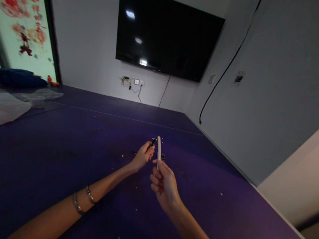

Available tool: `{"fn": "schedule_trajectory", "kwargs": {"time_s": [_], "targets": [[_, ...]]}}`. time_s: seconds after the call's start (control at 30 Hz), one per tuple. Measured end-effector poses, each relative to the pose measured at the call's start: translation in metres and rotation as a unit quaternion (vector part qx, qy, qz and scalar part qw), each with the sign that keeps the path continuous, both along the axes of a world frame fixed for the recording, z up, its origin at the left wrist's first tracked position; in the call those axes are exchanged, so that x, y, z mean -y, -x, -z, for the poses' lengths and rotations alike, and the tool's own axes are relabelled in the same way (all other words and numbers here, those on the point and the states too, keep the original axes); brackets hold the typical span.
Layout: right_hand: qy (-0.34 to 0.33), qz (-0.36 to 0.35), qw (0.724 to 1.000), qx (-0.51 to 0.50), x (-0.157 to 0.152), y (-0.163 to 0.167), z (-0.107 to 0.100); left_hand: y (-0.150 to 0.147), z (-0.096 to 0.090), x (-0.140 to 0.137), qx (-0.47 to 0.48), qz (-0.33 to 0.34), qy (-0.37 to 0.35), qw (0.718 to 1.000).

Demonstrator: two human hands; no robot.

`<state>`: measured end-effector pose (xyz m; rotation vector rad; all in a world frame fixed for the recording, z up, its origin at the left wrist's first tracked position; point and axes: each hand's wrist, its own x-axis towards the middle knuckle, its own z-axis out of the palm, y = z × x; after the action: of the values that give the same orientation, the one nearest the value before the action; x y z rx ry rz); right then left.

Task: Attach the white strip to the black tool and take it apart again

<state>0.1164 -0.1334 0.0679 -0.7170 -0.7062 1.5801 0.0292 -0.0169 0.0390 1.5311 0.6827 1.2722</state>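
My left hand (143, 156) is closed around a small black-handled tool (153, 142) with a short metal crosspiece at its tip; its exact kind is too small to make out. Just to the right, my right hand (165, 183) pinches a slim, off-white, slightly curved stick (159, 148) near its lower end. The stick points upward, its top close beside the tool's head, and I cannot tell whether they touch. Behind the stick, a small dark object (162, 157) lies on the purple surface (64, 178), partly hidden. Another thin dark piece shows beside my left hand.
Small white scraps (221, 194) dot the purple surface. Clear plastic sheeting (3, 109) and dark blue cloth (14, 77) lie at the far left. A black cable (223, 77) hangs along the right wall. A television (168, 33) is mounted above wall sockets (136, 81).
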Motion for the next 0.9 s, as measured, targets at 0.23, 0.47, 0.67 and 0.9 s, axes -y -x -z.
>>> {"fn": "schedule_trajectory", "kwargs": {"time_s": [0.23,0.47,0.67,0.9], "targets": [[0.011,-0.013,1.0,0.011,0.0023,0.003,0.0035,0.0011,-0.0035,0.0008,-0.003,-0.008,0.021,1.0],[-0.007,0.011,1.0,-0.003,-0.0038,0.0015,-0.0002,0.0003,-0.0001,-0.0004,0.002,0.012,0.022,1.0],[0.015,-0.019,1.0,0.0,0.0028,0.0026,-0.0009,0.0003,-0.0019,0.0017,0.0,-0.002,0.011,1.0],[0.006,-0.007,1.0,-0.011,-0.0013,0.0029,0.0003,0.0007,-0.0031,0.0006,0.002,0.016,0.019,1.0]]}}
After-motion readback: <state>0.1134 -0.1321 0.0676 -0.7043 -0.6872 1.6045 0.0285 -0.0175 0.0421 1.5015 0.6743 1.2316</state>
